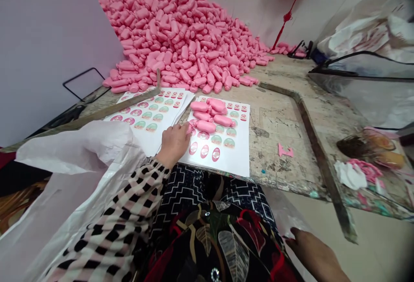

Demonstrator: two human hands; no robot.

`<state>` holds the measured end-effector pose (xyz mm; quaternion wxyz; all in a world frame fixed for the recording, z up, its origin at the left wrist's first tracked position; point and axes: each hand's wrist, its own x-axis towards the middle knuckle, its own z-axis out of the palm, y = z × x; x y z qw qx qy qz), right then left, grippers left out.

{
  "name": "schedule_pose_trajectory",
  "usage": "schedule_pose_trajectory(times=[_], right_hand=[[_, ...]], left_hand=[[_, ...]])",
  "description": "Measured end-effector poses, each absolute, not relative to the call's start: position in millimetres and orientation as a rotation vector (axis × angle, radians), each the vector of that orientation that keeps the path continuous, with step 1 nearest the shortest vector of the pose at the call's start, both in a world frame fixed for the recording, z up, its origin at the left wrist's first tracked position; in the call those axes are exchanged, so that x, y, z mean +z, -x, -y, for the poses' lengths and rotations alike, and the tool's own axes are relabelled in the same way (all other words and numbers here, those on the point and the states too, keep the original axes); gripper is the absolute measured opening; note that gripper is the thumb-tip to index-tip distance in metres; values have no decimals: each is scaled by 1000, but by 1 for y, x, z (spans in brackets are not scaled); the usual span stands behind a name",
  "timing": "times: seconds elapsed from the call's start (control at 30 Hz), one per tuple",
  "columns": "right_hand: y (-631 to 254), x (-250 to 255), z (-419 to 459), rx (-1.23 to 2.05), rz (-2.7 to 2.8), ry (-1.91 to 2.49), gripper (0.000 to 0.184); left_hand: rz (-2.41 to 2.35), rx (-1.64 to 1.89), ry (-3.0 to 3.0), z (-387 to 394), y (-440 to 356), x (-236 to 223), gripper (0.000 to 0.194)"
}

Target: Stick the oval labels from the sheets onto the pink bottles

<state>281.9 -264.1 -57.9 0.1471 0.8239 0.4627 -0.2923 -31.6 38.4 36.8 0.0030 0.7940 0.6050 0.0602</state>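
My left hand (176,142) rests at the left edge of a white sticker sheet (237,157), its fingers closed on a small pink bottle-shaped piece (189,129), mostly hidden by them. Beside the fingertips, several more pink bottle-shaped pieces (207,126) lie grouped on the sheet, over rows of printed pink and green labels. Low on the right, my right hand (312,249) hangs below the table edge next to clear plastic (281,211). Its visible fingertips are apart, and I see nothing held there; the rest of the fingers are hidden.
A large heap of pink pieces (181,36) covers the back of the worn table. More sticker sheets (152,120) lie left under a metal bar (126,104). A bent bar (310,135) crosses the right side, near a pink scrap (285,150). White plastic (97,148) drapes at left.
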Motion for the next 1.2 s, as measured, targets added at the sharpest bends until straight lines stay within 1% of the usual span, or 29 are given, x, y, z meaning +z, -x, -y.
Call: schedule_pose_trajectory(times=[0.1, 0.17, 0.2, 0.27, 0.33, 0.37, 0.4, 0.43, 0.5, 0.53, 0.6, 0.7, 0.77, 0.83, 0.97, 1.2], right_hand=[[-264, -20, 232, -809, -1522, -2458, 37], [-246, 4, 202, -946, -1781, -2545, 41], [-236, 13, 186, -1032, -1921, -2603, 42], [-219, 24, 154, -1168, -2212, -2646, 35], [-205, 26, 125, -1082, -2387, -2663, 33], [-199, 25, 113, -990, -2415, -2668, 32], [-193, 24, 102, -885, -2419, -2664, 31], [-188, 23, 93, -776, -2405, -2655, 30], [-179, 22, 79, -576, -2369, -2612, 28], [-175, 22, 74, -482, -2349, -2597, 28], [-168, 23, 68, -323, -2304, -2586, 27], [-162, 25, 64, -221, -2244, -2576, 26], [-160, 27, 63, -207, -2228, -2549, 26], [-159, 29, 62, -198, -2224, -2514, 26], [-159, 33, 61, -176, -2214, -2459, 27], [-160, 30, 60, -156, -2269, -2405, 23]], left_hand=[[-1904, 279, -2457, -38, 36, 40, 42], [-1879, 511, -2303, -34, 39, 43, 41], [-1838, 663, -2160, -31, 40, 44, 39], [-1653, 913, -1779, -22, 40, 46, 37], [-1397, 982, -1409, -8, 39, 46, 44], [-1283, 944, -1294, -1, 38, 46, 48], [-1234, 904, -1244, 8, 37, 46, 47], [-1233, 862, -1272, 16, 36, 46, 42], [-1268, 798, -1514, 32, 34, 44, 25], [-1259, 719, -1665, 39, 33, 42, 19], [-1181, 567, -1967, 50, 29, 38, 16], [-1109, 350, -2282, 61, 22, 29, 33], [-1137, 239, -2372, 65, 17, 23, 45], [-1165, 177, -2404, 68, 12, 19, 53], [-1199, 149, -2431, 71, 9, 14, 56], [-1253, 130, -2475, 72, 9, 6, 53]])
